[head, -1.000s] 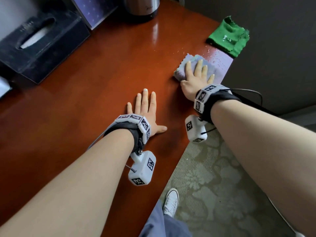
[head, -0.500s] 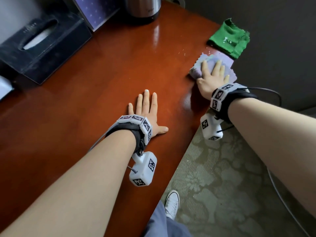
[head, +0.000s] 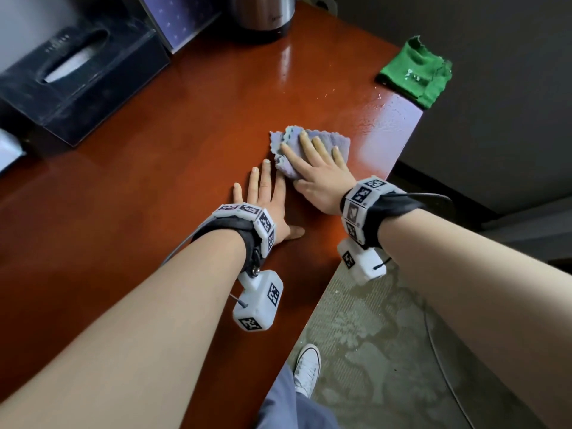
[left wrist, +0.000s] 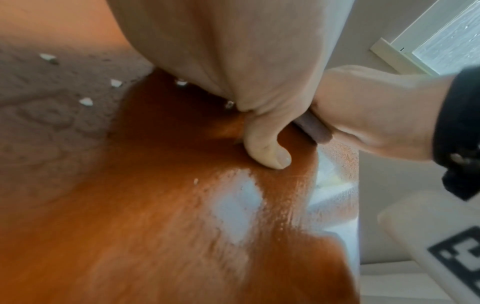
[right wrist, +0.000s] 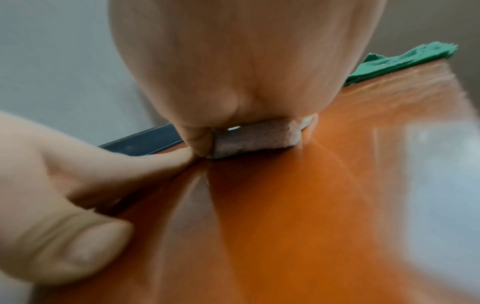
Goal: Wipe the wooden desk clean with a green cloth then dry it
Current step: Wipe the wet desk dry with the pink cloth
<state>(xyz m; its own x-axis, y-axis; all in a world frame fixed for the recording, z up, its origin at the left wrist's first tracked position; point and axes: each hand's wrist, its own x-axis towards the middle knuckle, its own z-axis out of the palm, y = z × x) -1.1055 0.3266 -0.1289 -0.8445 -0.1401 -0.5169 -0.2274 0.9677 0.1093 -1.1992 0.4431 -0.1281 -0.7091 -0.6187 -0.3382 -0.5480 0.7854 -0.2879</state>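
On the reddish wooden desk (head: 154, 212) my right hand (head: 318, 162) presses flat, fingers straight, on a folded lilac cloth (head: 278, 139). My left hand (head: 263, 193) lies flat on the bare wood just left of it, nearly touching the cloth. The green cloth (head: 414, 72) lies folded at the desk's far right corner, untouched. In the right wrist view the lilac cloth (right wrist: 254, 139) sits under the palm, with the green cloth (right wrist: 402, 59) behind and my left hand (right wrist: 64, 185) beside it. The left wrist view shows my left thumb (left wrist: 270, 152) on the desk (left wrist: 155, 205).
A black tissue box (head: 77, 75), a purple panel (head: 179, 20) and a steel kettle (head: 263, 17) stand along the back. A pale sheen (head: 390, 125) and white specks mark the wood near the right edge. Below that edge are patterned carpet (head: 371, 335) and a white shoe (head: 306, 366).
My right hand slid the lilac cloth out to the desk's right edge, then back left and nearer, up against my left hand. The left hand and green cloth stayed put.
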